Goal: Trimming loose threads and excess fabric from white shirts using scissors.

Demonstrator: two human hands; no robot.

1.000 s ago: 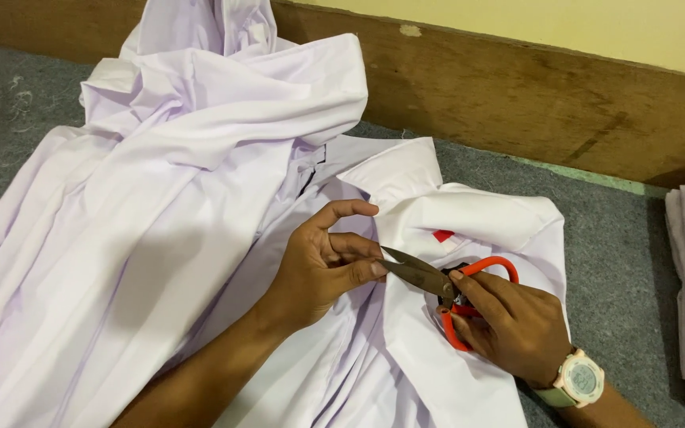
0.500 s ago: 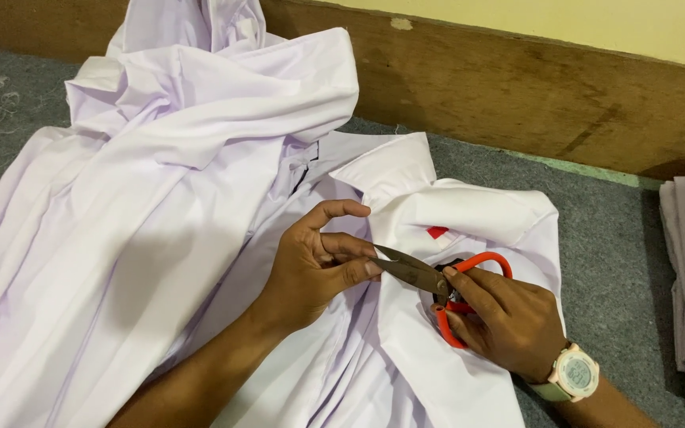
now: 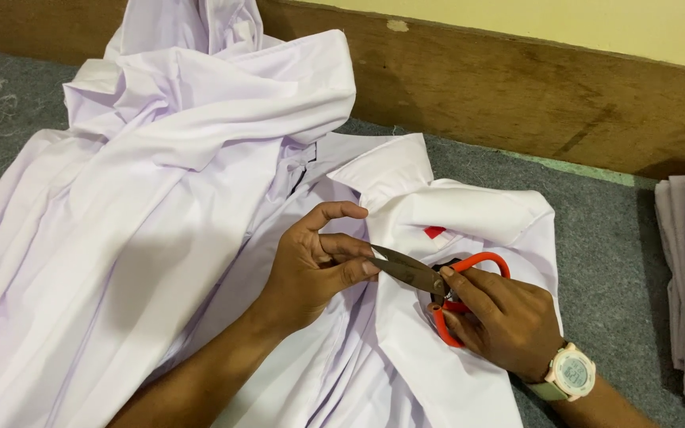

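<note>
On grey carpet [image 3: 596, 230] near a wooden skirting [image 3: 517, 87], your left hand [image 3: 311, 269] pinches the shirt [image 3: 160, 238], apparently thread, while your right hand [image 3: 509, 321] grips scissors [image 3: 422, 273] at centre.

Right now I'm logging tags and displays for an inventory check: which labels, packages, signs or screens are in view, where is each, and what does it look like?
Small red label: sewn on the white shirt collar, rectangular.
Watch screen: on the right hand wrist, round pale case, greyish face.
No packages or signs visible.
</note>
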